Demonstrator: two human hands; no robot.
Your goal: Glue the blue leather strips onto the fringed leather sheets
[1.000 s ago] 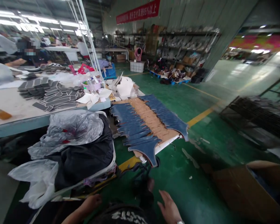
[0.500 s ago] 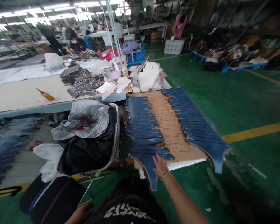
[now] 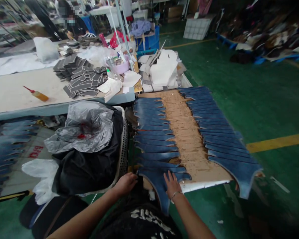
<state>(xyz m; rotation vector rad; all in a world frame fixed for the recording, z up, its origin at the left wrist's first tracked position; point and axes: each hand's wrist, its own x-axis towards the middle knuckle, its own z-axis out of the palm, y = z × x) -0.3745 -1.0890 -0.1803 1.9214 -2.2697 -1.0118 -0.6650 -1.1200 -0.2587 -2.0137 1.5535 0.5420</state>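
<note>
Two rows of overlapping blue cut pieces, a left row (image 3: pixel 154 129) and a right row (image 3: pixel 218 129), lie on a brown cardboard sheet (image 3: pixel 183 122). They look like leather or suede. My right hand (image 3: pixel 172 186), with a bracelet at the wrist, rests with fingers spread on the nearest blue piece (image 3: pixel 155 181) of the left row. Beside that piece's left corner is my left hand (image 3: pixel 126 183), its fingers curled. Whether those fingertips touch the corner, or pinch anything, I cannot make out.
A white basket (image 3: pixel 124 142) with black material and a grey plastic bag (image 3: pixel 82 127) stands on the left. Behind it, a worktable (image 3: pixel 10 89) bears stacked grey pieces (image 3: pixel 84 81) and a bottle (image 3: pixel 38 95). White scraps (image 3: pixel 164 68) lie beyond the cardboard. Another person works farther back.
My left hand has come up and right from the lower edge to the left row's near corner. My right hand stays spread on the blue piece. The view has tilted down.
</note>
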